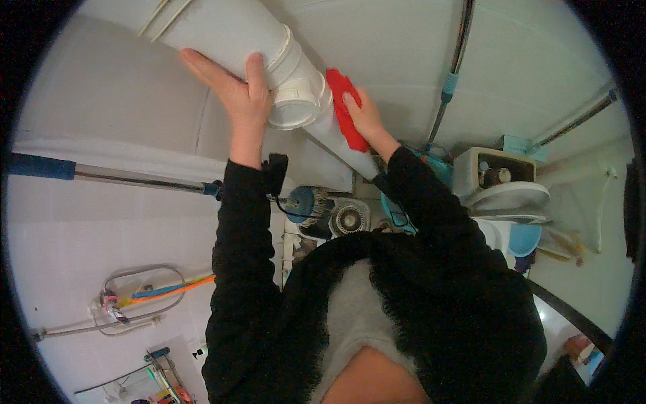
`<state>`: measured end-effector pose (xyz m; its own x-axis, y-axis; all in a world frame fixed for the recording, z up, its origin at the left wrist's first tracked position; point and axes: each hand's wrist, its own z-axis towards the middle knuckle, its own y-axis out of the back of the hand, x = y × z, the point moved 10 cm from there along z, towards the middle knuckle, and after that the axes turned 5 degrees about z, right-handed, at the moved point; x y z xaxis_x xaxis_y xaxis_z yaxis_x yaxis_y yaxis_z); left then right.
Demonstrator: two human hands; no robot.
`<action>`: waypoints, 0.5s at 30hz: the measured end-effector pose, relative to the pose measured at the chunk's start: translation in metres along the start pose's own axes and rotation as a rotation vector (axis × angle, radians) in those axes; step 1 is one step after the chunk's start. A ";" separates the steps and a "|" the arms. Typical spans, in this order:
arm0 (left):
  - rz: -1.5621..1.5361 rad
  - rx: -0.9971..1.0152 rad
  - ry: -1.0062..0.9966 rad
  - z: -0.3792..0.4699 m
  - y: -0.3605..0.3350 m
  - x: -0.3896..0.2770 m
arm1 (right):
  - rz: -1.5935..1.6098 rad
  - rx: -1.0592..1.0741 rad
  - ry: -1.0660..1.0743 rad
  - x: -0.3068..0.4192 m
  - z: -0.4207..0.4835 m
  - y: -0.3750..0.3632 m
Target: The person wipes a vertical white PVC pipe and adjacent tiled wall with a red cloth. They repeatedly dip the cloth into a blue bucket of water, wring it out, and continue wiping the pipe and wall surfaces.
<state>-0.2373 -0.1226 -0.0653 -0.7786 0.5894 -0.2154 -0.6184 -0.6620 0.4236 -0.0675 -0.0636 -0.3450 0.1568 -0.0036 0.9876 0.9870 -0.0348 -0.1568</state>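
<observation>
A thick white plastic drain pipe (222, 35) runs down along the wall from the top of the view. Its branch fitting with a round cleanout cap (294, 114) sits just right of my left hand (242, 96). That hand rests against the pipe, fingers and thumb spread. My right hand (366, 118) presses a red cloth (348, 113) to the right side of the narrower pipe section (335, 139), below the fitting. The hand's palm side is hidden.
A mop with a blue head (301, 204) and a metal pole (141, 179) stand at left. Below the pipe is a round floor-level grille (350, 217). A toilet with an open cistern (504, 169), further poles (456, 55) and a shower hose (176, 272) are around.
</observation>
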 end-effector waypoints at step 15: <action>-0.042 0.082 0.199 -0.050 -0.020 -0.009 | 0.398 0.269 0.033 0.011 0.041 -0.033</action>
<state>-0.2232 -0.1382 -0.1158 -0.7633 0.5075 -0.3999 -0.6461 -0.5945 0.4787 -0.0967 -0.0219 -0.3294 0.5275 0.0037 0.8495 0.8252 0.2351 -0.5135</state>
